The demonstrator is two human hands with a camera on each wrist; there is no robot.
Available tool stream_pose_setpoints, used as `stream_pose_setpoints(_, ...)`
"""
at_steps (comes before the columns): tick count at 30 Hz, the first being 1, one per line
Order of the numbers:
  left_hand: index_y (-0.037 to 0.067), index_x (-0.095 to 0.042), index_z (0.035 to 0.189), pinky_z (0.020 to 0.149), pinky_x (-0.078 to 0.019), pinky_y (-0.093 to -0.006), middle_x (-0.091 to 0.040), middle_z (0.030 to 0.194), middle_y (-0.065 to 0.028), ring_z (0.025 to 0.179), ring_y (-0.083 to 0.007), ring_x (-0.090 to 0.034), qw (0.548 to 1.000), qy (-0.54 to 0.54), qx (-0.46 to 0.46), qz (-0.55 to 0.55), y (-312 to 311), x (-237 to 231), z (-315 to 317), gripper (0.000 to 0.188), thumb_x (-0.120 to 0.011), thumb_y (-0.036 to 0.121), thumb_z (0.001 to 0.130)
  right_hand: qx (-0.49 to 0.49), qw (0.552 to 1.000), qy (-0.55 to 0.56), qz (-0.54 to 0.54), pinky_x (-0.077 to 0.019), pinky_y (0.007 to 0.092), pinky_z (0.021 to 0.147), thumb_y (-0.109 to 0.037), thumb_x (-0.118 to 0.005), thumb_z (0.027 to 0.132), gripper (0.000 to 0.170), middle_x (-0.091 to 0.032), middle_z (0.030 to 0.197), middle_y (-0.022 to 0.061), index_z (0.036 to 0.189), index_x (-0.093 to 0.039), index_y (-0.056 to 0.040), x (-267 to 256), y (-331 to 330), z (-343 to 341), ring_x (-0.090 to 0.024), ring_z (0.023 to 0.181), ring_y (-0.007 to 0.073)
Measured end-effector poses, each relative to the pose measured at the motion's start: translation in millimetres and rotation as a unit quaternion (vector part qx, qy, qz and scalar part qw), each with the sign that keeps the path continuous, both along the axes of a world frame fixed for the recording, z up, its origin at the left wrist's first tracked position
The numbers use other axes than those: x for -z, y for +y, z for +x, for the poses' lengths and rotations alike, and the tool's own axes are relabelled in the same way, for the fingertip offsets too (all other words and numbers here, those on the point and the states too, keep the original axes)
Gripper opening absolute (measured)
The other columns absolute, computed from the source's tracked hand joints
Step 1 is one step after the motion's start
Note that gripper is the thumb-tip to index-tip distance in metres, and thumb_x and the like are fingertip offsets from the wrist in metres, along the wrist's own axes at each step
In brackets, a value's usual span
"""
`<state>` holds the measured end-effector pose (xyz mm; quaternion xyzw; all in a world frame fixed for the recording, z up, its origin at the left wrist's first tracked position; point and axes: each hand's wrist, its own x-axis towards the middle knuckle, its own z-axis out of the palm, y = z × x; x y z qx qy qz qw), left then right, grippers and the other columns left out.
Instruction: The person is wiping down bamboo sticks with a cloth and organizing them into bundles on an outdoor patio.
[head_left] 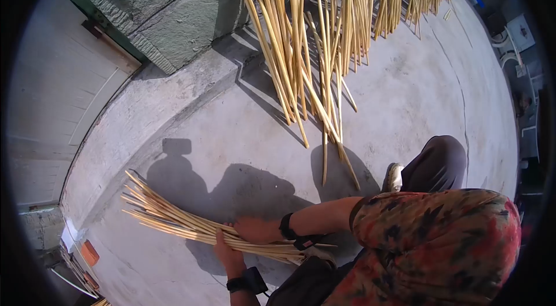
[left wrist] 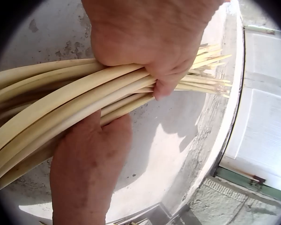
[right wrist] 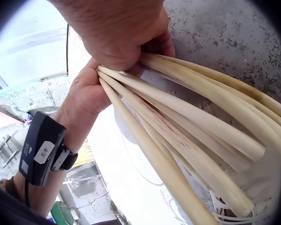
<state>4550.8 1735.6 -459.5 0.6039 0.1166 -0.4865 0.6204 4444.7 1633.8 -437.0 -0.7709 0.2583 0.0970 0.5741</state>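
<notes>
A bundle of pale peeled sticks lies slanting near the person's feet, its far ends fanned out. My left hand is curled round the bundle at mid-length, thumb over the top; in the left wrist view this hand covers part of the sticks. Close beside it, my right hand grips the same bundle from the other side. In the right wrist view, the right hand has curled fingers around some sticks, which spread toward the camera, and the left hand touches it. Some fingertips are hidden.
Long rows of similar sticks lean at a stone wall, some lower ends reaching onto the concrete floor. A light door is at the left, with a brick piece below it. A shoe stands at the right.
</notes>
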Motion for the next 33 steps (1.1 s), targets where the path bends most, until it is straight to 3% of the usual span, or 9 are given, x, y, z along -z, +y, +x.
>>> stream_pose_setpoints(7, -0.001, -0.043, 0.11, 0.081, -0.0438, -0.0319, -0.053, 0.092, -0.0085, 0.089, -0.0183, -0.052, 0.993, -0.067, 0.008, -0.094, -38.2, -70.0, 8.5, 0.031, -0.05, 0.017, 0.085, 0.092, 0.977, -0.126, 0.144, -0.0453, 0.0417, 0.075, -0.023, -0.029, 0.089, 0.031, -0.054, 0.095, 0.0215, 0.098, -0.043, 0.004, -40.0, -21.8, 7.7, -0.056, 0.085, 0.0336)
stream_pose_setpoints(9, 0.001, -0.041, 0.112, 0.083, -0.0429, -0.0342, -0.052, 0.094, -0.0092, 0.09, -0.0196, -0.051, 0.984, -0.113, 0.014, -0.134, -56.0, -96.5, 14.7, 0.032, -0.051, 0.014, 0.084, -0.012, 0.968, -0.202, -0.148, -0.0465, 0.0423, 0.069, -0.022, -0.03, 0.089, 0.031, -0.055, 0.093, 0.0204, 0.095, -0.044, 0.0046, -51.3, -34.9, 12.1, -0.057, 0.078, 0.0336)
stream_pose_setpoints(13, 0.005, -0.045, 0.102, 0.086, -0.0402, -0.0341, -0.051, 0.09, -0.0056, 0.089, -0.0181, -0.05, 0.969, -0.151, 0.053, -0.188, -89.0, -150.0, 13.5, 0.023, -0.053, 0.01, 0.082, 0.068, 0.955, -0.287, -0.019, -0.0469, 0.0421, 0.062, -0.018, -0.041, 0.084, 0.025, -0.055, 0.084, 0.0163, 0.094, -0.044, 0.0054, -93.5, -72.8, 12.5, -0.058, 0.069, 0.0324)
stream_pose_setpoints(15, 0.006, -0.045, 0.098, 0.088, -0.0395, -0.0341, -0.051, 0.086, -0.0042, 0.086, -0.017, -0.05, 0.96, -0.193, 0.06, -0.194, -107.1, -173.2, 5.7, 0.02, -0.054, 0.009, 0.081, -0.028, 0.908, -0.3, -0.292, -0.0462, 0.0421, 0.063, -0.016, -0.046, 0.08, 0.024, -0.055, 0.078, 0.0156, 0.091, -0.045, 0.0054, -116.1, -88.7, 0.5, -0.058, 0.069, 0.0325)
stream_pose_setpoints(18, 0.007, -0.046, 0.098, 0.087, -0.0397, -0.0336, -0.051, 0.085, -0.0038, 0.084, -0.0158, -0.051, 0.932, -0.223, 0.117, -0.26, -123.1, -184.8, 13.3, 0.019, -0.054, 0.009, 0.081, -0.062, 0.947, -0.242, -0.202, -0.0445, 0.0425, 0.073, -0.021, -0.046, 0.081, 0.031, -0.053, 0.091, 0.0232, 0.1, -0.044, 0.0034, -138.4, -108.1, -13.0, -0.056, 0.085, 0.0349)
stream_pose_setpoints(23, 0.005, -0.043, 0.1, 0.082, -0.0405, -0.0325, -0.049, 0.084, -0.0035, 0.079, -0.0131, -0.047, 0.907, -0.305, 0.117, -0.266, -140.5, -238.6, 9.7, 0.019, -0.052, 0.009, 0.083, -0.019, 0.909, -0.363, -0.203, -0.0433, 0.0412, 0.077, -0.027, -0.053, 0.082, 0.046, -0.051, 0.103, 0.0193, 0.117, -0.039, 0.0006, -114.6, -169.5, -89.9, -0.053, 0.09, 0.0357)
stream_pose_setpoints(27, 0.001, -0.044, 0.099, 0.085, -0.0421, -0.0322, -0.051, 0.088, -0.007, 0.085, -0.0169, -0.048, 0.874, -0.343, 0.105, -0.328, -135.9, -279.8, 53.8, 0.019, -0.052, 0.012, 0.085, -0.118, 0.92, -0.031, -0.372, -0.0473, 0.0381, 0.067, -0.014, -0.053, 0.079, 0.018, -0.059, 0.084, 0.0132, 0.094, -0.054, -0.0038, -84.9, -256.0, -201.6, -0.058, 0.081, 0.0297)
stream_pose_setpoints(31, -0.003, -0.053, 0.096, 0.087, -0.0448, -0.035, -0.057, 0.094, -0.0126, 0.095, -0.0218, -0.053, 0.874, -0.388, -0.041, -0.291, -137.3, -330.8, 54.2, 0.02, -0.053, 0.013, 0.084, -0.191, 0.893, 0.233, -0.335, -0.0465, 0.0396, 0.068, -0.024, -0.057, 0.078, 0.022, -0.061, 0.081, 0.0135, 0.084, -0.059, -0.0034, -66.3, -262.8, -290.2, -0.058, 0.081, 0.0316)
stream_pose_setpoints(33, -0.004, -0.053, 0.099, 0.089, -0.0443, -0.0362, -0.057, 0.097, -0.0139, 0.097, -0.0236, -0.053, 0.854, -0.435, -0.06, -0.28, -138.3, -344.0, 58.9, 0.024, -0.053, 0.014, 0.084, -0.167, 0.928, 0.237, -0.236, -0.0464, 0.0416, 0.067, -0.029, -0.058, 0.077, 0.026, -0.061, 0.077, 0.0142, 0.081, -0.06, -0.0032, -8.4, -254.9, -306.5, -0.058, 0.077, 0.0338)
